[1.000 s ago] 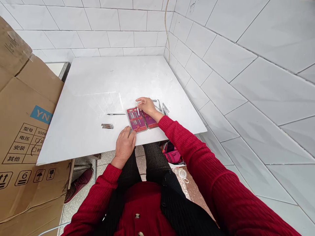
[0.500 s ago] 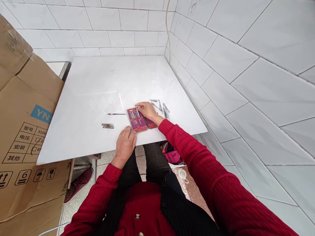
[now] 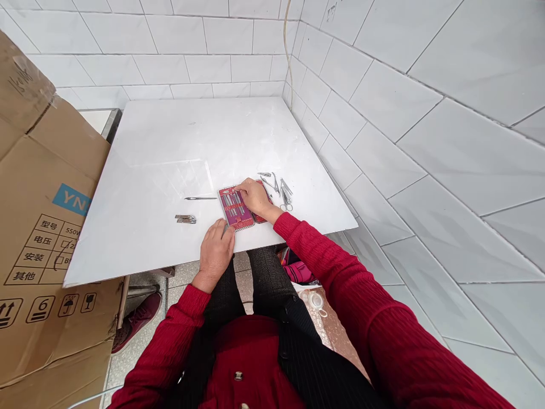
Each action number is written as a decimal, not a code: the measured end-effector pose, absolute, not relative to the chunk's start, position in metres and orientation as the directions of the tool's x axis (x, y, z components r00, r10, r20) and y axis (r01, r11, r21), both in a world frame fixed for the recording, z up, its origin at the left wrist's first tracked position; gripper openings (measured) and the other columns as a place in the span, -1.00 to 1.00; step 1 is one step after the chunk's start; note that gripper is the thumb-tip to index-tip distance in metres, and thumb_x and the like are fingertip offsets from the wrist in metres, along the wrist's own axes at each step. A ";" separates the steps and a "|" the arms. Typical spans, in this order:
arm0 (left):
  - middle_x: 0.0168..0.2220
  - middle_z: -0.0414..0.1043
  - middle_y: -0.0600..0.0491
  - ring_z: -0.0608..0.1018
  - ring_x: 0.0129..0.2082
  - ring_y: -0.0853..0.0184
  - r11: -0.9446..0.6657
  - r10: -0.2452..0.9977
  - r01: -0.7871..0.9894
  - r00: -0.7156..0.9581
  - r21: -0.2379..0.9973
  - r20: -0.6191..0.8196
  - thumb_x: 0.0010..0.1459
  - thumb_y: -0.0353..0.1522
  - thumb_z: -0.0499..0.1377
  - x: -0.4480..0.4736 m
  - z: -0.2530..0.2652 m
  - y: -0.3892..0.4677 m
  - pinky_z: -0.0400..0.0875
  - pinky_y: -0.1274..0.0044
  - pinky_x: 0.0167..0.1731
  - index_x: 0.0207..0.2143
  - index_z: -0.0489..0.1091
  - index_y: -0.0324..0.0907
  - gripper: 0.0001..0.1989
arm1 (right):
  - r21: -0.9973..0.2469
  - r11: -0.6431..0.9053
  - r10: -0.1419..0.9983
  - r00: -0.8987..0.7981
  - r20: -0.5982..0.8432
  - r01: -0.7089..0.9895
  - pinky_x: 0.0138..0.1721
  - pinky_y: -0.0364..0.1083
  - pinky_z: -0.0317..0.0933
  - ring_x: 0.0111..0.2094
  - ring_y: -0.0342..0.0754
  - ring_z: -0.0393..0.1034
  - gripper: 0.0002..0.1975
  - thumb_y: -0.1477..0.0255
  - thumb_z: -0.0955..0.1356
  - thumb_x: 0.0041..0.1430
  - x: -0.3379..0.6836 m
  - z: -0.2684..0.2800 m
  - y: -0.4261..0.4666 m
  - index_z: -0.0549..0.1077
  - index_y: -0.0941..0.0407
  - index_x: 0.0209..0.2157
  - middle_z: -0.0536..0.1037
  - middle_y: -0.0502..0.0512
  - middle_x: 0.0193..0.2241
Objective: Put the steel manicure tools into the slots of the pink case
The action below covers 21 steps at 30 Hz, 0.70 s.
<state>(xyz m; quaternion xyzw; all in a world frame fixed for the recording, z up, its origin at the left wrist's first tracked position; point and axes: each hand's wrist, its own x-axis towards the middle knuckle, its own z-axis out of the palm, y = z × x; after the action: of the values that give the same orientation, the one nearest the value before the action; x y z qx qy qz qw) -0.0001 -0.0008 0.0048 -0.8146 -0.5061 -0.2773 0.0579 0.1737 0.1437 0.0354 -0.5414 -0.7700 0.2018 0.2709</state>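
An open manicure case (image 3: 244,224) with a purple lining lies near the table's front edge. Slim metal manicure tools (image 3: 232,203) sit under a red strap in its left half. My left hand (image 3: 216,245) holds the case's lower left corner, fingers close together and thumb at the edge. My right hand (image 3: 255,197) reaches over the case's middle, its fingertips closed and pressed down beside the strapped tools. Whatever they pinch is hidden, and the hand covers part of the right half. Left of the case are a nail clipper (image 3: 185,219) and a thin metal tool (image 3: 200,198).
Right of the case lie small scissors (image 3: 286,207), cuticle nippers (image 3: 275,183) and another nail clipper (image 3: 264,174) on the white table (image 3: 170,136). A large cardboard box (image 3: 46,187) stands against the left side. Tiled walls (image 3: 366,125) border the back and right.
My right hand has shifted slightly, its fingertips now lower and further right over the case. My left hand stays at the corner. The view has tilted a little.
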 end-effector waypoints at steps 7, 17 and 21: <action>0.09 0.44 -0.23 0.50 0.11 0.04 -0.479 0.792 0.859 0.334 0.182 0.511 0.42 -0.41 0.02 0.000 0.004 -0.001 0.49 0.18 0.06 -0.05 0.47 -0.17 -0.76 | -0.539 0.384 0.923 -0.302 0.238 0.750 -0.09 -0.12 0.22 -0.14 -0.04 0.39 -0.60 0.64 0.19 0.36 0.173 0.033 0.138 0.62 0.19 -0.05 0.54 0.16 -0.14; 0.10 0.44 -0.23 0.49 0.14 0.04 -0.473 0.808 0.852 0.320 0.224 0.494 0.41 -0.41 0.03 0.000 0.003 -0.002 0.48 0.18 0.08 -0.02 0.48 -0.19 -0.76 | -0.251 0.436 0.898 -0.397 0.191 0.864 -0.15 -0.09 0.20 -0.06 0.02 0.35 -0.62 0.61 0.18 0.38 0.168 0.058 0.124 0.59 0.20 -0.04 0.52 0.22 -0.03; 0.08 0.45 -0.22 0.50 0.14 0.04 -0.473 0.798 0.856 0.315 0.210 0.514 0.41 -0.41 0.04 0.000 0.001 -0.003 0.49 0.18 0.10 -0.03 0.48 -0.19 -0.77 | -0.164 0.471 0.881 -0.452 0.142 0.867 -0.17 -0.06 0.23 -0.04 0.06 0.40 -0.66 0.53 0.19 0.42 0.141 0.082 0.123 0.60 0.17 -0.12 0.53 0.24 -0.02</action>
<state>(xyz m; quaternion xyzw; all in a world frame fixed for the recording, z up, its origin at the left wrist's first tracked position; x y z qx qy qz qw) -0.0001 -0.0033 0.0012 -0.8092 -0.5111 -0.2855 0.0505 0.1410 0.1230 0.0822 -0.5130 -0.8515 0.0336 0.1037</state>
